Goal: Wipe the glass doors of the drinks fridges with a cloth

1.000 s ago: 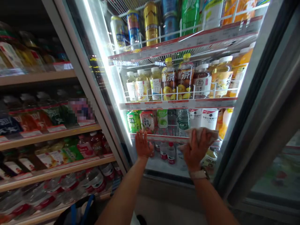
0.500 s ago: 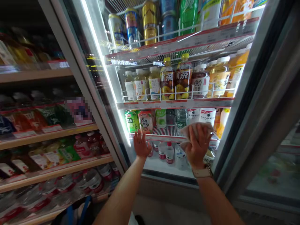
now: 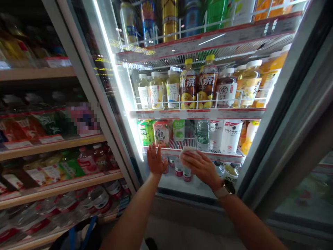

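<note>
My left hand [image 3: 156, 160] is spread flat against the glass door [image 3: 166, 184] of a lit drinks fridge, fingers up and nothing in it. A pale cloth [image 3: 187, 151] lies under the fingers of my right hand [image 3: 201, 168], pressed to the glass to the right of my left hand. That wrist wears a watch [image 3: 225, 189]. Behind the glass, near my left fingertips, stand a green drink carton [image 3: 145, 132] and a red drink carton [image 3: 161, 133]. Above my right hand is a clear water bottle [image 3: 203, 135]. My right palm is hidden.
Bottled teas [image 3: 187, 85] fill the fridge's middle shelf, with cans [image 3: 170, 21] above. A grey door frame [image 3: 275, 114] runs down the right. Open wooden shelves [image 3: 52, 146] of bottles stand at the left. A dark bag with blue straps [image 3: 75, 236] is low at the left.
My right hand has moved left and slightly down across the glass with the cloth, uncovering the white bottles behind it. My left hand stays nearly in place.
</note>
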A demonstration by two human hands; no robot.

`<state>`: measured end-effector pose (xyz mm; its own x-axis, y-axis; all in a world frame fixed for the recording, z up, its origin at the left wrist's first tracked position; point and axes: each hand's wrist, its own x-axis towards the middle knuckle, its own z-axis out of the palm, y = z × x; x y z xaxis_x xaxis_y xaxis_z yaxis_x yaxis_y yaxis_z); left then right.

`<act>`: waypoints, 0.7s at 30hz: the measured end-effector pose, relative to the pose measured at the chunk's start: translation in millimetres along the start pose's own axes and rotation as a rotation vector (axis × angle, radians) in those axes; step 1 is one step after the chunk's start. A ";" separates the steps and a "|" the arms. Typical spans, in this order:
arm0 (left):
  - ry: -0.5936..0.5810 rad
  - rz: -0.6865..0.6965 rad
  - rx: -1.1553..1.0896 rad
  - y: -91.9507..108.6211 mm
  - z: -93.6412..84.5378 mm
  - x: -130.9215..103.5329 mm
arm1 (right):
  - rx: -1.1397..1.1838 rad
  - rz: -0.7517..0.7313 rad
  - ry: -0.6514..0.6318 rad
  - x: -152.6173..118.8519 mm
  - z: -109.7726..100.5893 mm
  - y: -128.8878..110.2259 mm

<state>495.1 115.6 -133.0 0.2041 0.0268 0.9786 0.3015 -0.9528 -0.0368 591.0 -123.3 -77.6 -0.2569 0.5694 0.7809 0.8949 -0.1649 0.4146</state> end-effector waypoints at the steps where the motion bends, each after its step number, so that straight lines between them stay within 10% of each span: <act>1: 0.004 0.005 -0.011 -0.2 0.3 -0.4 | -0.032 0.067 0.035 6.8 -7.2 6.7; 5: 0.002 0.009 -0.019 -1.7 1.2 -2.7 | -0.050 0.183 0.140 18.3 -15.6 11.3; 14: 0.002 0.042 0.016 0.8 -2.3 1.0 | 0.103 -0.138 -0.073 -31.4 21.9 -24.9; 21: -0.024 0.015 -0.005 1.3 -2.3 -0.7 | -0.131 0.344 0.208 -20.3 -3.3 -4.5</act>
<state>493.2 113.7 -133.3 0.2306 0.0195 0.9729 0.2937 -0.9545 -0.0505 590.9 -136.8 -93.7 -0.0313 0.2909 0.9562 0.8906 -0.4261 0.1588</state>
